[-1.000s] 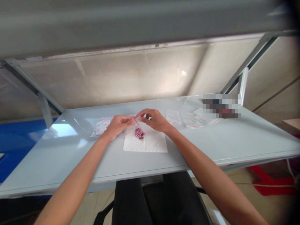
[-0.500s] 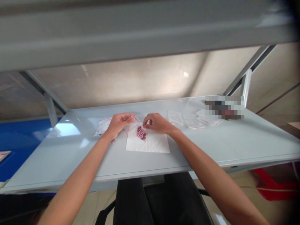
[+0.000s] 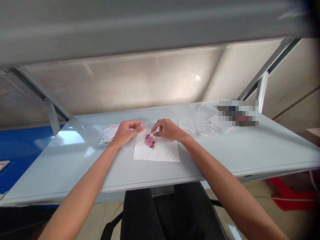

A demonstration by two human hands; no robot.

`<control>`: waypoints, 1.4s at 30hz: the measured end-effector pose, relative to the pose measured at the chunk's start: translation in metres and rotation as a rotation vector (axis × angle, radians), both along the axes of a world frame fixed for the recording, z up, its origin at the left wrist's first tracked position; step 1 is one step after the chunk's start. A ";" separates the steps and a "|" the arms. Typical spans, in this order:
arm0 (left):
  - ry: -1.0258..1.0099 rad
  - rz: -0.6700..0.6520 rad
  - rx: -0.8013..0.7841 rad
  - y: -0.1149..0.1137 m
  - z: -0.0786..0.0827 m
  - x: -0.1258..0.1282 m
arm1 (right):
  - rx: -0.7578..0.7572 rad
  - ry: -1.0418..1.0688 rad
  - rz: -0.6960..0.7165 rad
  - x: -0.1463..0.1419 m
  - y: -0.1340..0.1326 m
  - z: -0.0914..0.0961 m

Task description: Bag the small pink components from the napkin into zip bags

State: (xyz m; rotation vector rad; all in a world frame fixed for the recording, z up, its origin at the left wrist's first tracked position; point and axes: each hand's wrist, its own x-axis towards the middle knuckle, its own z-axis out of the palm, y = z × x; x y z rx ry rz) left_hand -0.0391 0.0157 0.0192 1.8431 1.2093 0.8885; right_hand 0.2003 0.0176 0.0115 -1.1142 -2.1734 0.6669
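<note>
My left hand [image 3: 127, 130] and my right hand [image 3: 167, 129] are both pinched on the top edge of a small clear zip bag [image 3: 147, 133] with a red strip, held just above a white sheet of paper [image 3: 162, 151]. A cluster of pink beads [image 3: 150, 141] sits low in the bag, over the paper. The two hands are a little apart, with the bag's mouth stretched between them.
The pale grey table [image 3: 225, 156] holds a pile of clear bags [image 3: 108, 133] left of my left hand and several flat empty bags [image 3: 203, 127] to the right. A blurred object [image 3: 237, 112] lies at the back right. A metal shelf frame stands overhead. Red crate at floor right.
My hands have drawn slightly apart along the bag's top edge, and the bag with beads has sunk a little toward the paper. The camera shifted slightly.
</note>
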 end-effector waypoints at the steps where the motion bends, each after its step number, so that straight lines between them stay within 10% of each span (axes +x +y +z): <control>1: -0.001 0.001 0.001 0.000 0.000 0.000 | -0.012 -0.023 0.022 0.000 0.000 -0.002; 13: 0.001 0.004 -0.012 -0.002 0.001 0.002 | -0.059 -0.060 0.078 -0.001 0.001 -0.006; 22: 0.014 -0.071 0.010 -0.003 0.002 0.006 | 0.006 0.331 0.016 -0.006 -0.001 0.004; 42: -0.041 0.024 -0.010 -0.001 -0.002 0.005 | -0.201 0.013 0.035 -0.002 -0.001 -0.009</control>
